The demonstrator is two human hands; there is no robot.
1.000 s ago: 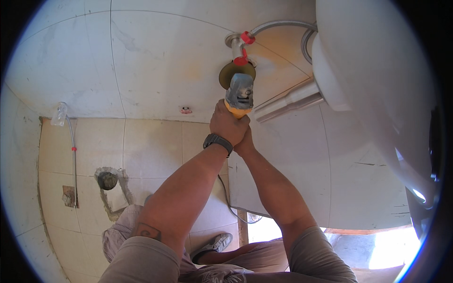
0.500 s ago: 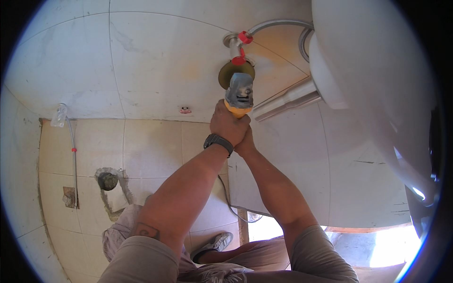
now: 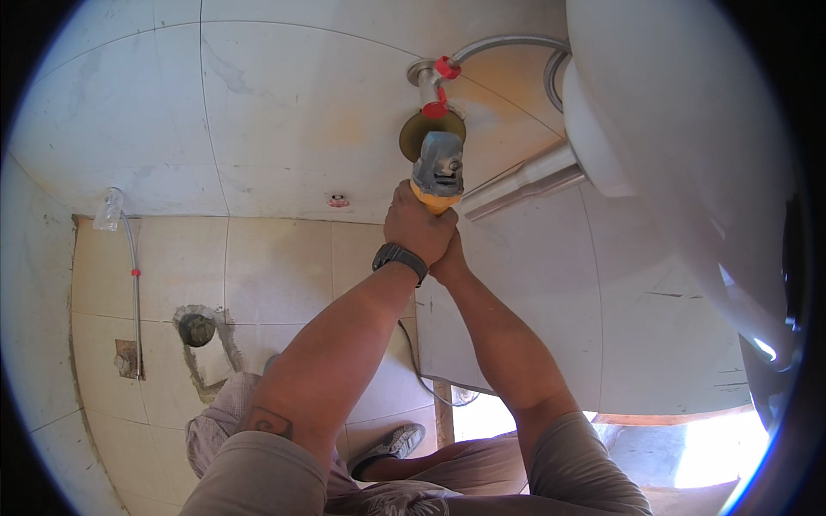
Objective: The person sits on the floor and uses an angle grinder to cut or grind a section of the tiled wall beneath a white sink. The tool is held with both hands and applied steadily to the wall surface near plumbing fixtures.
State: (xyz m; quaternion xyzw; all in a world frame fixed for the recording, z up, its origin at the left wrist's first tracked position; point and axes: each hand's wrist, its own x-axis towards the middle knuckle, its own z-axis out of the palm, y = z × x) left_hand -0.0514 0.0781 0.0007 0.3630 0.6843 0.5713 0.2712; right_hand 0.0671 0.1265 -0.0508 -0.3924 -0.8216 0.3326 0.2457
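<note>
An angle grinder with a grey head and yellow body is held out in front of me against the tiled wall. Its round, dark olive disc faces the wall just below a metal angle valve with red fittings. My left hand, a dark watch at its wrist, wraps around the body close behind the head. Behind and to its right, my right hand closes on the rear of the same tool, its fingers mostly hidden by the left. Whether the disc touches the wall is hard to see.
A braided hose runs from the valve toward a white basin at the right. Beneath it a metal drain pipe slants near my hands. A dark cord hangs below. The floor has a round drain hole at left.
</note>
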